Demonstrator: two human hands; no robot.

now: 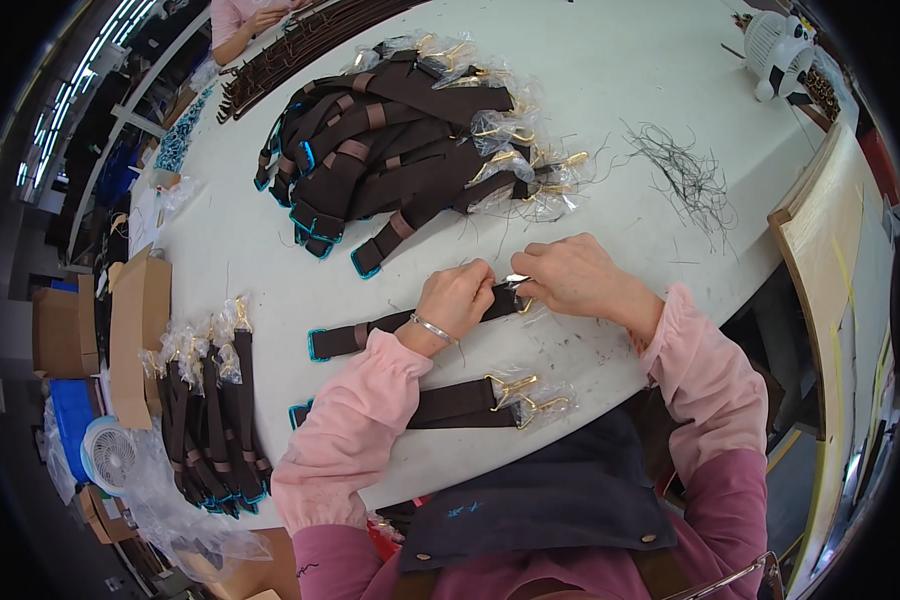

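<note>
My left hand (457, 303) is closed, its fingertips pinching a dark brown strap (345, 340) near the end with a gold hook. Close beside it, my right hand (577, 277) is closed at that same strap end. Something shiny shows between the fingertips; I cannot tell if it is plastic wrap or metal. The gold hook (525, 304) peeks out under my right fingers. At its other end the strap has a blue-wrapped buckle (318, 345). Nearer to me lie more straps (450, 405), with plastic-wrapped gold hooks (530, 395), partly under my left sleeve.
A big pile of brown straps (380, 130) covers the table's far middle. Loose dark threads (685, 175) lie to its right. A strap bundle (210, 420) rests at the left edge by a cardboard box (140, 330). A small white fan (775, 50) stands far right; another person's hand (262, 20) shows far left.
</note>
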